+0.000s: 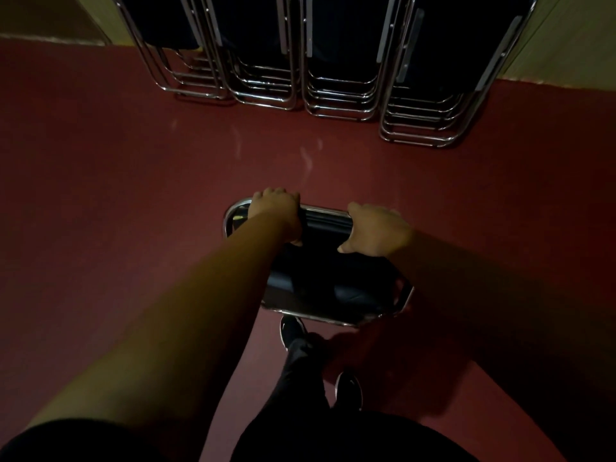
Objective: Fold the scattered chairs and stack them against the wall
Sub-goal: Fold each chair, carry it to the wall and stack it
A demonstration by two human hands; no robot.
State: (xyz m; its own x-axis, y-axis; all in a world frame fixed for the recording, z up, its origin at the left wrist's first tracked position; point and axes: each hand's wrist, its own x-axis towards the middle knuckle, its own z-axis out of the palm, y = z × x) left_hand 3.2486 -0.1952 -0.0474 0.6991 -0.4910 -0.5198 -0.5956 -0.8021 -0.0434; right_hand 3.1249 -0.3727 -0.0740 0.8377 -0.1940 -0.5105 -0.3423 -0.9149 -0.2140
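Both hands gripped the top of a folded chair (320,288): the left hand (276,211) near its left corner, the right hand (376,231) further right. The chair stood above the red floor (116,195), well apart from the stacked chairs (333,61) leaning against the wall (566,45).

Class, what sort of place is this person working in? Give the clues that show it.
Likely a hall or meeting room being cleared: stacks of folded chairs lean against the pale wall on a red floor, while the left hand and right hand grip another chair.
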